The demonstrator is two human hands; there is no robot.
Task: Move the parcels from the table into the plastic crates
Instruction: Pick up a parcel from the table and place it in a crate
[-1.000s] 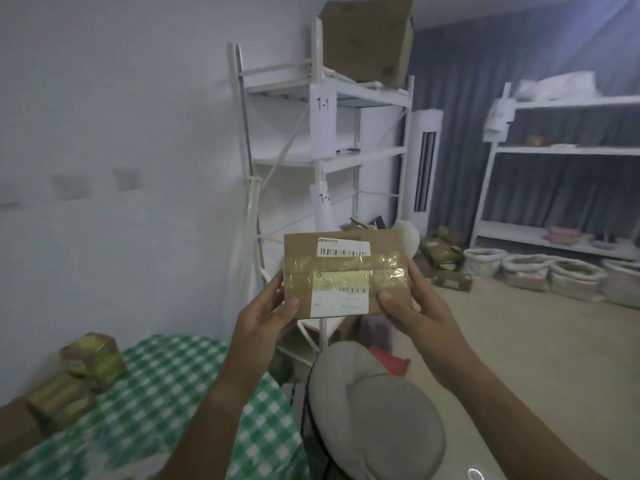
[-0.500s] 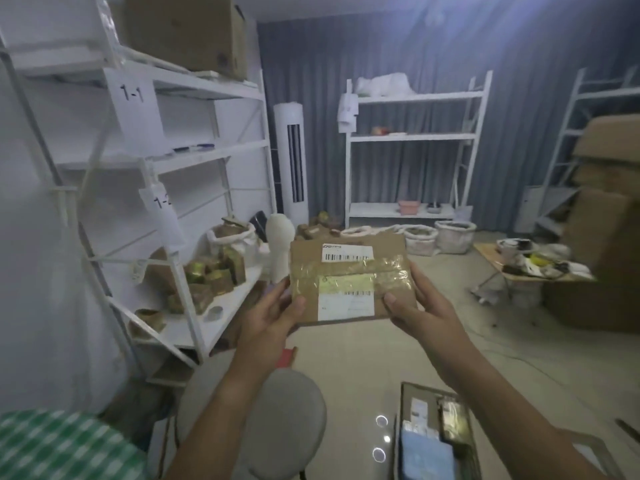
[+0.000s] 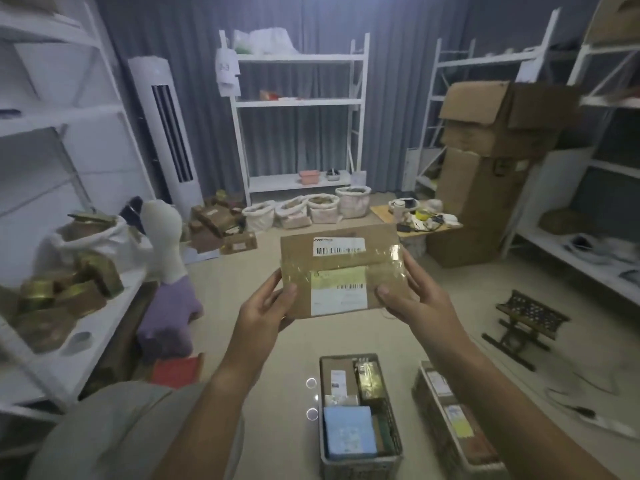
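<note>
The parcel (image 3: 341, 271), a flat brown cardboard packet bound in clear tape with two barcode labels on its face, is held up in the air at about chest height, its long axis running left to right between the two hands. The left hand (image 3: 265, 306) grips its lower left corner, thumb curled over the front and fingers behind; the right hand (image 3: 414, 299) grips the lower right edge the same way, thumb pressed on the face, fingers wrapped round the back. Both hold it equally, neither nearer than the other. The two plastic crates sit on the floor below and toward the person: the nearer crate (image 3: 360, 415) lies almost straight under the parcel, already holding a blue packet and several others, and the second crate (image 3: 453, 424) stands just beside it to the right, under the right forearm, also partly filled. So the coming move looks like a drop downward and inward. The nearer crate runs lengthwise away from the person, so the parcel would likely need a quarter turn to lie flat inside. The floor around both crates leaves room to lower the arms.
</note>
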